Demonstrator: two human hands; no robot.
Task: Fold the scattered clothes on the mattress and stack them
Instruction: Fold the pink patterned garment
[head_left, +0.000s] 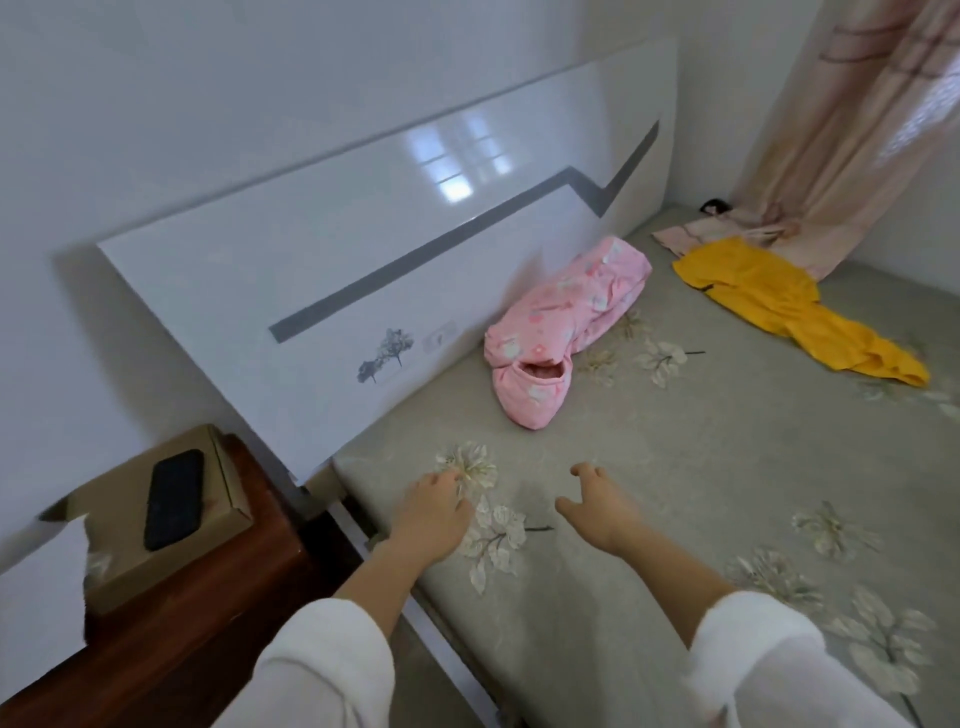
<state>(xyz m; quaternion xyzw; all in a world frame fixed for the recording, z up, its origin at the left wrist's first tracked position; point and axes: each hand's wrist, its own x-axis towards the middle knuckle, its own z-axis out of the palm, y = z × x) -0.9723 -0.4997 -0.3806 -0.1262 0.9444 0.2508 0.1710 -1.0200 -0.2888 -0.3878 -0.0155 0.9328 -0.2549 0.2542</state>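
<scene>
A crumpled pink patterned garment (563, 322) lies on the grey flowered mattress (649, 499), close against the headboard. Farther right a yellow garment (779, 309) is spread out loosely, and a pale pink piece of cloth (698, 234) lies behind it near the curtain. My left hand (434, 512) hovers over the near left corner of the mattress, palm down, fingers apart. My right hand (597, 506) is a little to its right, also empty with fingers spread. Both hands are well short of the pink garment.
A glossy white headboard (363, 260) runs along the mattress's left side. A brown wooden nightstand (208, 582) at lower left carries a cardboard box (218, 467) with a black phone (174, 499) on top. A peach curtain (841, 135) hangs at the far right corner.
</scene>
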